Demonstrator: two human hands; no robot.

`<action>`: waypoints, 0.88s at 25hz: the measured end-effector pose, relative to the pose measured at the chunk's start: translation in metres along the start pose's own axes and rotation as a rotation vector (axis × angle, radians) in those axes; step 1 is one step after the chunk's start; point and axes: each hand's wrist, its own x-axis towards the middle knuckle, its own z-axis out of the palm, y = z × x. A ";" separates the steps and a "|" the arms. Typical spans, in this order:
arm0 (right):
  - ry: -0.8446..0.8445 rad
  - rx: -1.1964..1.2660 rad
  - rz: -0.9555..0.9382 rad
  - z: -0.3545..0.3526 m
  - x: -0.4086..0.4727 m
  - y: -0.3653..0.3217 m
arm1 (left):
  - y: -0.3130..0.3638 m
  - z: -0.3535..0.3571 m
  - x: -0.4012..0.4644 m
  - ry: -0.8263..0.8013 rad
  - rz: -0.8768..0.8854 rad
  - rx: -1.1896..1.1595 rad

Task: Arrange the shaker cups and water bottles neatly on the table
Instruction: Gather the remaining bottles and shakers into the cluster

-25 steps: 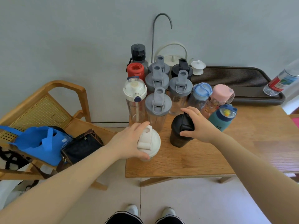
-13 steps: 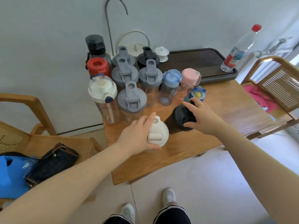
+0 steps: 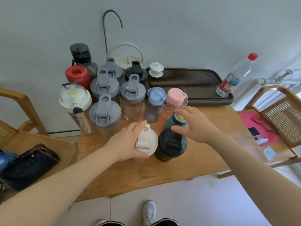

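A white shaker cup (image 3: 147,141) stands at the front of the wooden table (image 3: 162,173), and my left hand (image 3: 125,142) grips its lid from the left. Right beside it stands a black shaker cup (image 3: 171,145), free of any hand. My right hand (image 3: 193,123) closes around the top of a small teal bottle (image 3: 178,121) with a blue and yellow cap, just behind the black cup. Behind these stands a cluster: several grey-lidded clear shakers (image 3: 105,111), a white-lidded bottle (image 3: 75,98), a red bottle (image 3: 77,75), a blue-capped bottle (image 3: 155,95) and a pink-capped bottle (image 3: 176,97).
A dark slatted tray (image 3: 187,82) lies at the back right, with a clear red-capped water bottle (image 3: 236,75) on its corner and a small white lidded cup (image 3: 156,69). Wooden chairs stand on both sides; the left one holds a dark bag (image 3: 31,165).
My right hand let go of the black shaker cup and moved back onto the teal bottle. The black cup now stands close against the white one. My left hand stays on the white cup.
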 end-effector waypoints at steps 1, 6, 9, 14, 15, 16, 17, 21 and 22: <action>0.049 0.031 -0.008 -0.005 0.011 0.007 | 0.002 -0.001 0.001 0.004 -0.028 0.003; 0.037 -0.100 -0.138 0.002 0.086 0.015 | 0.019 0.009 -0.002 0.112 -0.175 -0.001; 0.038 -0.159 -0.172 0.010 0.119 0.003 | 0.023 0.015 -0.009 0.156 -0.250 -0.032; 0.060 -0.219 -0.180 0.018 0.139 -0.002 | 0.023 0.016 -0.021 0.214 -0.352 -0.082; 0.049 -0.202 -0.211 0.019 0.139 -0.001 | 0.023 0.017 -0.021 0.217 -0.363 -0.087; 0.027 -0.180 -0.255 0.020 0.137 0.002 | 0.023 0.017 -0.021 0.217 -0.367 -0.086; -0.003 -0.168 -0.312 0.020 0.132 0.003 | 0.022 0.019 -0.020 0.219 -0.365 -0.083; -0.168 -0.126 -0.485 0.019 0.106 -0.004 | 0.019 0.019 -0.017 0.222 -0.331 -0.062; -0.181 -0.114 -0.512 0.020 0.101 -0.010 | 0.018 0.018 -0.018 0.215 -0.319 -0.053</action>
